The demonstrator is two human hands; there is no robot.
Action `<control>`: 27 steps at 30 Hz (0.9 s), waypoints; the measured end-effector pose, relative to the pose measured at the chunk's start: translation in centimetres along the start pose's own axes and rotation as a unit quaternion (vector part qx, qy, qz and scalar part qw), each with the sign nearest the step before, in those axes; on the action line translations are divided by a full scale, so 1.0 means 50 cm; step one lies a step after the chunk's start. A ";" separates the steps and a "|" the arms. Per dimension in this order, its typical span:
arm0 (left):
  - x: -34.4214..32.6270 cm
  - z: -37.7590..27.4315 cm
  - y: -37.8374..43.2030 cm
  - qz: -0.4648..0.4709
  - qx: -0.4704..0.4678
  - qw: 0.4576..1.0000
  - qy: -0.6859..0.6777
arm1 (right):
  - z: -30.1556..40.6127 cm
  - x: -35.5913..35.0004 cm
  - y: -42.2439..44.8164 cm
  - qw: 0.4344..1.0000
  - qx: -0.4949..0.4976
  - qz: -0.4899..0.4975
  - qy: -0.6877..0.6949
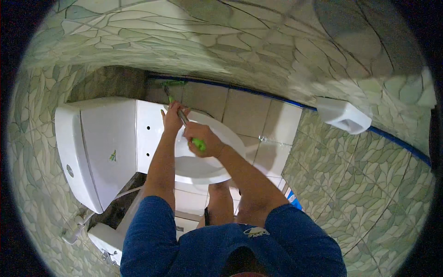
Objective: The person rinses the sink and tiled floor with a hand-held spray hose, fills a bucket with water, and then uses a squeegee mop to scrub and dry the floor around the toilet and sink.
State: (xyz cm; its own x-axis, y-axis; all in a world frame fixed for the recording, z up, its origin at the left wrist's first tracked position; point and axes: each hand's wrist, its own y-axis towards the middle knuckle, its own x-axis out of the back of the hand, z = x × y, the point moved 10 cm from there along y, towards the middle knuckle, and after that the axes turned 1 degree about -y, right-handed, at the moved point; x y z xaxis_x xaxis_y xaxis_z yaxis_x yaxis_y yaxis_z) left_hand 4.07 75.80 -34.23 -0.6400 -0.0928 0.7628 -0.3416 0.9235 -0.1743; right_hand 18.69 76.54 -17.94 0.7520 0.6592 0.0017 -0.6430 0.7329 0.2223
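Note:
Both my hands are closed around the handle of a long-handled brush or squeegee [183,118], with a metallic shaft and green parts. My left hand [173,116] grips it lower down, above the toilet's rim. My right hand [204,138] holds the upper end by its green grip [198,144]. The tool's green head [174,83] rests at the far edge of the floor, close to the blue strip along the wall; its exact type is hard to tell in the shadow. Beneath my hands lies the white ceramic toilet bowl [221,135].
The white toilet tank [107,152] stands at the left, with a white pipe [129,191] near it. A white washbasin [107,239] is at the lower left. On the right wall hangs a white ceramic holder [346,116]. Blue trim [263,93] borders the tiled floor [245,110].

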 end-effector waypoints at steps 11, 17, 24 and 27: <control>-0.345 -0.377 -0.301 0.142 -0.093 0.981 0.098 | 0.159 0.327 -0.438 0.997 -0.024 -0.035 -0.060; -0.500 -0.501 -0.623 0.271 -0.166 0.942 0.109 | 0.288 0.325 -0.792 0.984 -0.104 -0.138 -0.047; -0.551 -0.400 -0.763 0.329 -0.060 0.914 -0.229 | 0.233 0.217 -0.960 0.888 -0.445 0.023 -0.111; -0.516 -0.469 -0.635 0.271 -0.049 0.956 -0.098 | 0.310 0.304 -0.794 0.956 -0.165 0.004 -0.241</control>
State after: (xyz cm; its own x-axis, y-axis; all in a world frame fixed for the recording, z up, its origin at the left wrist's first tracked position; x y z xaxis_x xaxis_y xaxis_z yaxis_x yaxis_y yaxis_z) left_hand 47.56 57.62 -33.76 -0.8244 0.3507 0.4442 0.1367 0.8850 -0.4450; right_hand 57.87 54.86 -11.62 0.6750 0.5697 0.4689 -0.6008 0.7933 -0.0990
